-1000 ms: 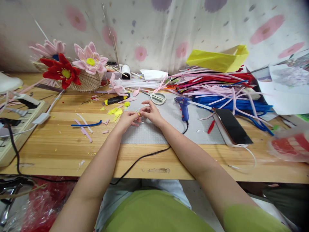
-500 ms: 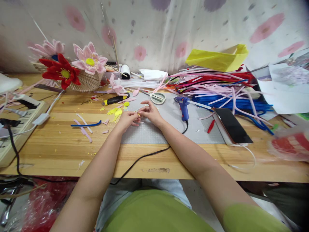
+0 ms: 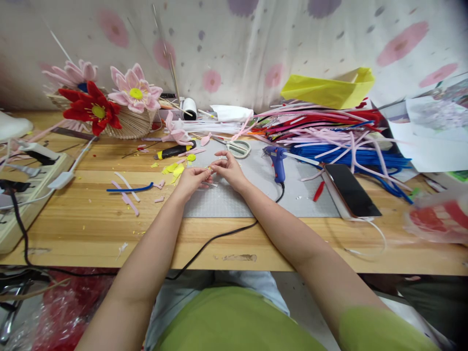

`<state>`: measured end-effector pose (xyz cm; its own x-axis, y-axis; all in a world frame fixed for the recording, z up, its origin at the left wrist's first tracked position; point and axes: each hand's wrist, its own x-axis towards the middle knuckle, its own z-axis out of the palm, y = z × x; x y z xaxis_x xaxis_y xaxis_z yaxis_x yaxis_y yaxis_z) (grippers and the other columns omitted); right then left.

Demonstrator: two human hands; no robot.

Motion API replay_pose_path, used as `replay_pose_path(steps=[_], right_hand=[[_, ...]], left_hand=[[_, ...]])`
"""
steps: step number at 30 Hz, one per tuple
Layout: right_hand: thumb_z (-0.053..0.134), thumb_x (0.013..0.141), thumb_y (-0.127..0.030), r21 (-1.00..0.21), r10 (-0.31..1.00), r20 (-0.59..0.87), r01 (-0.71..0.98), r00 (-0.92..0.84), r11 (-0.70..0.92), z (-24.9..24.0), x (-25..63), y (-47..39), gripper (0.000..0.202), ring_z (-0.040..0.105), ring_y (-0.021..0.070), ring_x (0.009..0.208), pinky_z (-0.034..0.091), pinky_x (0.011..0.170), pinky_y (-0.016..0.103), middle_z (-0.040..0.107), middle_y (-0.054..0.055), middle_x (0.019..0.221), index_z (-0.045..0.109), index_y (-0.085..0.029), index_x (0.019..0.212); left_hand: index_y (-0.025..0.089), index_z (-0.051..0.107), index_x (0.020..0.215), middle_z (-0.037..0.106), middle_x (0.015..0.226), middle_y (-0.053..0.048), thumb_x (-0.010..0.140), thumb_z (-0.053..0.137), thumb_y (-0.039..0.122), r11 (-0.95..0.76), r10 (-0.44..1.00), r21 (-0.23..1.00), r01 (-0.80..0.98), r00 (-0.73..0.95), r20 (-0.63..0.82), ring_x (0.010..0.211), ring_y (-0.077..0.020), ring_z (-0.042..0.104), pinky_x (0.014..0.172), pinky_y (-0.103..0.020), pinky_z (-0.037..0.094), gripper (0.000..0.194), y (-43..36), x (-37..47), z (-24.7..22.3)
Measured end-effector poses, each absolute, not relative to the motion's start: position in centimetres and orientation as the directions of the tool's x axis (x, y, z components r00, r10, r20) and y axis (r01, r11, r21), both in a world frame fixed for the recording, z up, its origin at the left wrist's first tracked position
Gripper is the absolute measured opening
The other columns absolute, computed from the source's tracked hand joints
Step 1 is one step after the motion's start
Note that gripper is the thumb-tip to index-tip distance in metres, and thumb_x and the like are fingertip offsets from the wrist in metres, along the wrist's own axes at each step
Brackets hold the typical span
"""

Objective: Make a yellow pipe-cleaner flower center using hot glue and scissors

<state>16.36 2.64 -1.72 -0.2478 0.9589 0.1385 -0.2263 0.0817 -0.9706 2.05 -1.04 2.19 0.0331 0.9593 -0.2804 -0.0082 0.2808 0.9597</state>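
Note:
My left hand [image 3: 195,182] and my right hand [image 3: 229,171] meet fingertip to fingertip above the grey cutting mat [image 3: 226,202]. Both are closed in a pinch around something tiny, mostly hidden by the fingers; a bit of yellow shows at the tips. A thin pale strip [image 3: 212,184] pokes out below the left fingers. Left of the hands lie yellow scraps [image 3: 177,171] and a small yellow disc [image 3: 191,157]. Just behind the right hand rest scissors [image 3: 238,148]. To the right, a blue glue gun [image 3: 276,163] lies on the mat.
Pink and red fuzzy-stem flowers [image 3: 136,92] stand at back left, near a power strip [image 3: 34,195]. Bundles of pipe cleaners [image 3: 340,131] fill the back right. A phone [image 3: 353,190] lies right of the mat. The glue gun's black cord [image 3: 215,237] crosses the front.
My hands stay nearly in place, with the fingers shifting slightly around the small thing. The pale strip under the left fingers shows more plainly now.

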Motion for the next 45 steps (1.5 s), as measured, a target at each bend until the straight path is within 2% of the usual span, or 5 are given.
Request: replay_pose_path(steps=[6, 14, 21, 25, 45], right_hand=[[0.061, 0.071, -0.017, -0.945, 0.946, 0.198, 0.208, -0.257, 0.254, -0.5, 16.4, 3.7, 0.033, 0.057, 0.0116, 0.072, 0.045, 0.075, 0.031, 0.064, -0.004, 0.081, 0.044, -0.023, 0.098], [0.052, 0.072, -0.004, -0.581, 0.84, 0.187, 0.632, -0.509, 0.512, 0.7, 13.9, 4.9, 0.038, 0.054, 0.0198, 0.091, 0.04, 0.083, 0.034, 0.066, 0.002, 0.084, 0.051, -0.019, 0.107], [0.056, 0.072, -0.018, -0.975, 0.938, 0.116, 0.143, -0.325, 0.17, 1.2, 15.4, 5.2, 0.031, 0.051, 0.0096, 0.062, 0.041, 0.067, 0.027, 0.055, -0.007, 0.069, 0.042, -0.022, 0.1], [0.064, 0.066, -0.026, -0.99, 0.947, 0.082, -0.138, -0.312, 0.041, 1.7, 16.7, 3.7, 0.039, 0.053, 0.008, 0.062, 0.044, 0.067, 0.026, 0.055, -0.009, 0.067, 0.041, -0.022, 0.096], [0.064, 0.065, -0.032, -0.972, 0.976, 0.132, -0.218, -0.173, 0.093, -1.0, 15.7, 2.1, 0.043, 0.055, 0.0086, 0.062, 0.044, 0.059, 0.023, 0.053, -0.009, 0.071, 0.035, -0.025, 0.096]], left_hand=[[0.011, 0.068, 0.075, 0.064, 0.064, -0.002, 0.065, 0.075, 0.029, 0.143, 0.945, 0.971, -0.19, -0.265, -0.191, 0.061, -0.0119, 0.063, 0.055, -0.022, 0.049, 0.022, 0.0, 0.9, 2.1], [0.012, 0.067, 0.074, 0.064, 0.063, -0.001, 0.067, 0.073, 0.026, 0.076, 0.904, 0.949, -0.305, -0.381, -0.195, 0.058, -0.0086, 0.061, 0.057, -0.019, 0.047, 0.017, 0.4, 0.7, 1.8], [0.013, 0.065, 0.076, 0.066, 0.068, -0.002, 0.065, 0.075, 0.035, 0.043, 0.936, 0.96, -0.277, -0.324, -0.135, 0.064, -0.0101, 0.064, 0.06, -0.02, 0.049, 0.026, 0.2, 1.0, 1.5], [0.013, 0.065, 0.075, 0.065, 0.067, -0.002, 0.063, 0.077, 0.038, 0.1, 0.983, 0.96, -0.262, -0.126, -0.137, 0.068, -0.0124, 0.065, 0.066, -0.025, 0.052, 0.03, -0.5, 2.1, 1.4], [0.01, 0.065, 0.078, 0.067, 0.07, -0.006, 0.075, 0.071, 0.024, 0.388, 0.922, 0.888, -0.246, 0.09, -0.377, 0.068, -0.0148, 0.068, 0.06, -0.025, 0.055, 0.015, -1.6, 3.0, 2.5]])
